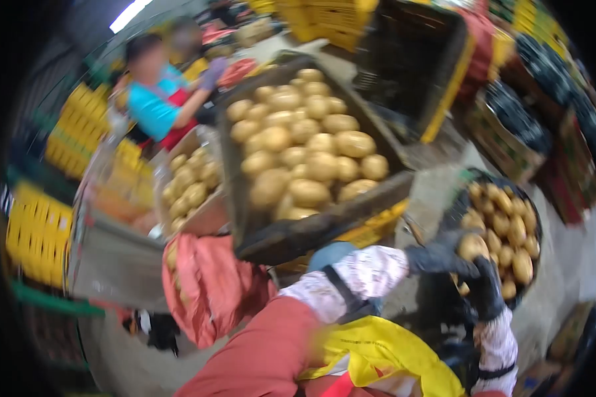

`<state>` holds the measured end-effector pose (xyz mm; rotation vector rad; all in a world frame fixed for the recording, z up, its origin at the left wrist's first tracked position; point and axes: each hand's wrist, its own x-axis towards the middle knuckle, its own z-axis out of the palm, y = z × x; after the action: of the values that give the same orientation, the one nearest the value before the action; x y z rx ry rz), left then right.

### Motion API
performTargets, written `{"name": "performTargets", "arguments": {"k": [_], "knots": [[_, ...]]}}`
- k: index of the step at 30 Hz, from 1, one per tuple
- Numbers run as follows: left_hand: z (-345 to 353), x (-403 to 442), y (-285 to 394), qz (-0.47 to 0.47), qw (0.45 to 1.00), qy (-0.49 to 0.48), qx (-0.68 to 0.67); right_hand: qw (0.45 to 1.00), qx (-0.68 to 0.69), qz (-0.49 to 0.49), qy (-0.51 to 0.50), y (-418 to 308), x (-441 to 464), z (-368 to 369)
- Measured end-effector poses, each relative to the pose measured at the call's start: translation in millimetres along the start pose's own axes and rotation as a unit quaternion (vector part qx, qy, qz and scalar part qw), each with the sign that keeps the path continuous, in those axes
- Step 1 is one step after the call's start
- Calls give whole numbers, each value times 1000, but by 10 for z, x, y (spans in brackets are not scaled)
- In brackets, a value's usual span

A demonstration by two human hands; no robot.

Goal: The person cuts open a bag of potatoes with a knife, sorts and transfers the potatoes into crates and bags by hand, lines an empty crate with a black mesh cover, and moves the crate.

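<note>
Potatoes, smooth and ovoid, heap inside a grimy rectangular crate beside a crinkled red sack. Over the round, dark-rimmed container of more potatoes, the gloved left hand and right hand curl partly closed around one potato, left forearm reaching across, right forearm rising from below.

Left hand: blurred; finger outlines unclear under potato.
Basket: side partly hidden behind left hand.
Person: face blurred, legs hidden.
Yellow cloth: print illegible.
</note>
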<state>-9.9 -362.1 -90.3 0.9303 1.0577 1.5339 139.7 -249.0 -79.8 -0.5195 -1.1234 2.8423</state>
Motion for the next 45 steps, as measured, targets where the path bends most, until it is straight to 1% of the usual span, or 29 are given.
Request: {"name": "performTargets", "arguments": {"k": [2,3,5,7,10,11,13,14,15,16,17,19,20,22,23,24,25,27,28,29,30,32,34,36,38,40,42,44,45], "knots": [[-41,76,-125,27,999,-3,42,982,-173,-77,-5,130,74,-528],[20,-2,23,-27,999,5,-28,977,-196,-82,-25,155,107,-654],[-43,16,-40,-6,1000,29,4,991,-123,-32,-46,32,107,107],[-82,59,-123,29,998,33,50,978,-39,49,199,-54,223,602],[-94,25,-151,15,986,77,147,962,-19,52,266,-15,143,464],[-84,-13,-144,22,989,82,122,997,-69,2,38,-54,102,358],[-96,-107,-158,25,990,111,79,966,-216,-139,19,157,285,-224],[-88,-138,-130,24,990,137,36,912,-358,-191,54,111,382,-532],[-53,-220,-39,31,988,150,-18,833,-490,-234,105,65,480,-842],[-12,-381,164,14,987,143,-69,918,-313,-85,229,13,470,-876],[8,-530,278,11,985,124,-122,918,-310,-93,228,-16,473,-1055],[-1,-879,527,21,979,79,-186,820,-506,-54,261,14,524,-1496],[-7,-1063,638,34,978,53,-200,822,-505,-55,257,37,513,-1458],[-32,-1371,657,42,955,124,-265,812,-542,50,210,116,454,-1328],[-74,-1567,681,47,947,146,-283,746,-643,21,171,241,500,-1532],[-142,-1716,690,52,938,166,-301,678,-719,-22,152,288,400,-1397],[-354,-1790,532,138,952,143,-234,654,-741,-27,148,291,284,-1108],[-202,-2115,769,123,924,204,-300,620,-770,1,153,257,169,-666],[-273,-2236,767,136,913,219,-315,621,-769,-7,153,305,203,-758],[-351,-2386,733,140,915,218,-308,585,-795,-23,158,394,263,-941],[-417,-2546,655,147,899,259,-320,548,-819,-37,165,458,286,-1010],[-405,-2764,675,152,884,296,-329,560,-806,-64,180,495,220,-929],[-302,-2931,739,201,876,342,-273,553,-803,-86,203,544,145,-933],[-267,-3105,700,188,884,350,-246,567,-790,-71,221,599,109,-985],[-257,-3256,567,184,889,369,-196,588,-767,-114,231,737,117,-1203],[-167,-3356,488,175,890,375,-192,577,-773,-137,225,834,104,-1343],[-74,-3442,384,163,877,350,-287,565,-782,-159,210,895,106,-1338],[19,-3459,304,173,853,362,-334,501,-825,-105,241,929,68,-1236],[50,-3486,277,139,838,365,-382,513,-819,-91,240,918,57,-1151]]}}
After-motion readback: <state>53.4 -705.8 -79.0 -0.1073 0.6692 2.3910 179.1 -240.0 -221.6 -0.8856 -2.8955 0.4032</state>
